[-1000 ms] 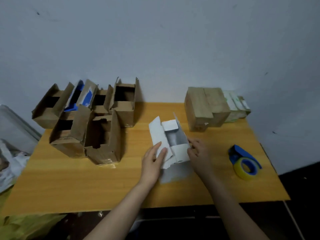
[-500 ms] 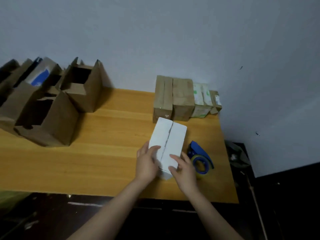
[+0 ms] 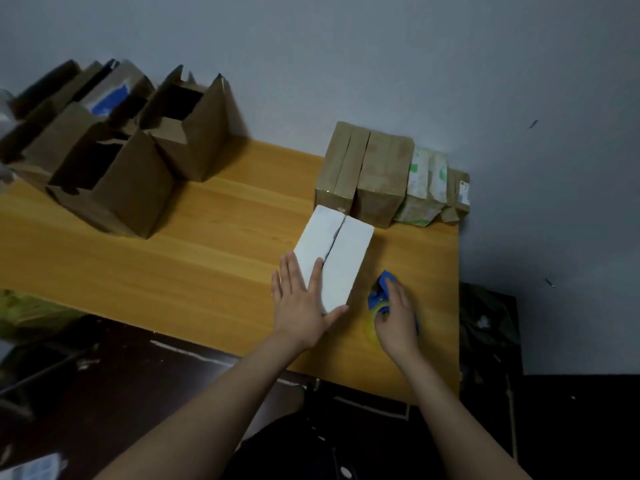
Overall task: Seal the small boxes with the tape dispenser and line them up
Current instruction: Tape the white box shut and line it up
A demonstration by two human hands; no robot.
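The white box [image 3: 334, 261] lies flat on the right half of the table [image 3: 207, 271], close to the front edge. Its two top flaps are folded down and meet in a dark seam that runs its whole length. We see no tape across that seam, so we judge this box closed but not yet sealed.

The left hand [image 3: 299, 306] rests on the near end of the left flap, fingers straight and spread, the thumb against the box's near edge. We read this as a hold-down: the flat palm stops the flaps springing up and steadies the box for taping.

Just beside the box's right side, the right hand [image 3: 398, 317] lies over the tape dispenser [image 3: 379, 296], covering most of it, so only some blue frame and a rim of yellow roll show. Its fingers bend over the top, but we cannot tell whether they have closed round it.

Just beyond the box's far end, a row of closed boxes [image 3: 367, 174] stands side by side against the wall [image 3: 346, 64], two brown, then greenish-white, then a smaller one. That looks to us like the line this box should join. Well apart, at the table's far left, the open brown boxes [image 3: 114, 174] stand clustered with flaps up, apparently waiting their turn
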